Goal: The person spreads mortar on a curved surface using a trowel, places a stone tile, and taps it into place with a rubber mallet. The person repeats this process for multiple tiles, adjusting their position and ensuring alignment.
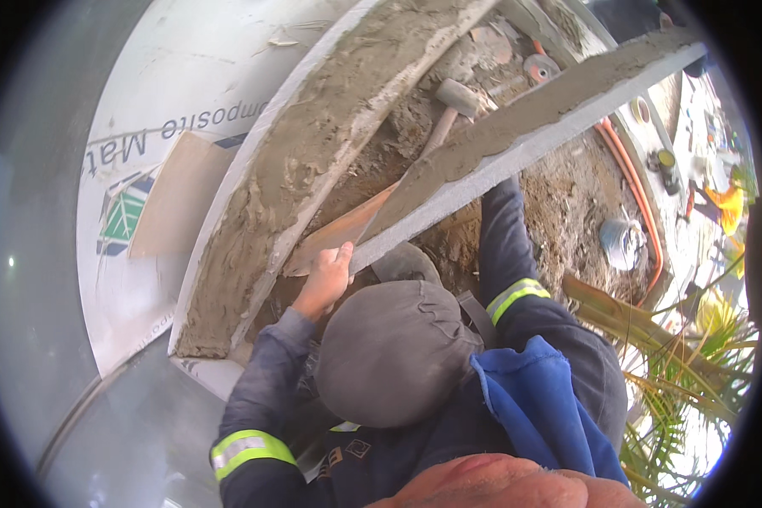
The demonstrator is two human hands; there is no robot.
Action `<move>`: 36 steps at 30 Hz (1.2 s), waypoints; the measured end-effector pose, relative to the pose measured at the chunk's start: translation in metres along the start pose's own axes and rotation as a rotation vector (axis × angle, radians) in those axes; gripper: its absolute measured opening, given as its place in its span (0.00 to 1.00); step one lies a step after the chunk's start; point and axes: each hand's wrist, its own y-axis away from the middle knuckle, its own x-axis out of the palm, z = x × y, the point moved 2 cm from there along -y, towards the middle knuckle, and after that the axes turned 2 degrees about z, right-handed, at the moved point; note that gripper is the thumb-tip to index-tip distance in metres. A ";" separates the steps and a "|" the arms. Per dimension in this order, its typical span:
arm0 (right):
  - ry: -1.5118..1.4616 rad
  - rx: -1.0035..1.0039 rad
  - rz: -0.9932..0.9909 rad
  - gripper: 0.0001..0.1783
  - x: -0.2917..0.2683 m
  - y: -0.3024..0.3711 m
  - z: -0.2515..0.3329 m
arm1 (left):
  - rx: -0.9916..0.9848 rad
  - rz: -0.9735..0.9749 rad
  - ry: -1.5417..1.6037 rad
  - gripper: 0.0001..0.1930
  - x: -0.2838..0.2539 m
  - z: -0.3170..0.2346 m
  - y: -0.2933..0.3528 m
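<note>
A long light-grey slab (525, 148), its upper face spread with wet mortar, slants from beside my knee up to the far right. At its near end my left hand (326, 278) is closed on the corner, fingers over the edge. My right arm (505, 229) reaches out beneath the slab, and the hand itself is hidden behind it. Below the slab's near part lies a wooden strip (347, 227). Left of it runs a low curved wall (292, 173) topped with a thick bed of mortar. A mallet (457, 97) with a pale head and wooden handle rests on the soil.
A tan tile piece (182, 195) lies on white printed sheeting (178, 76) at the left. Orange conduits (631, 173) run along the right edge of the dirt, near a clear plastic bucket (622, 243). Palm fronds (694, 356) reach in at the lower right. Dark clothing (626, 19) shows near the slab's far end.
</note>
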 end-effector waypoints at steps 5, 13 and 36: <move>0.107 0.022 0.179 0.38 0.029 0.022 0.001 | -0.083 0.000 0.045 0.27 -0.042 -0.001 0.047; 0.123 0.117 0.356 0.50 0.101 0.111 0.007 | 0.073 -0.242 0.017 0.20 -0.117 -0.014 0.142; 0.290 0.721 0.177 0.40 0.195 0.244 -0.047 | 0.242 -0.686 -0.285 0.27 -0.326 0.107 0.221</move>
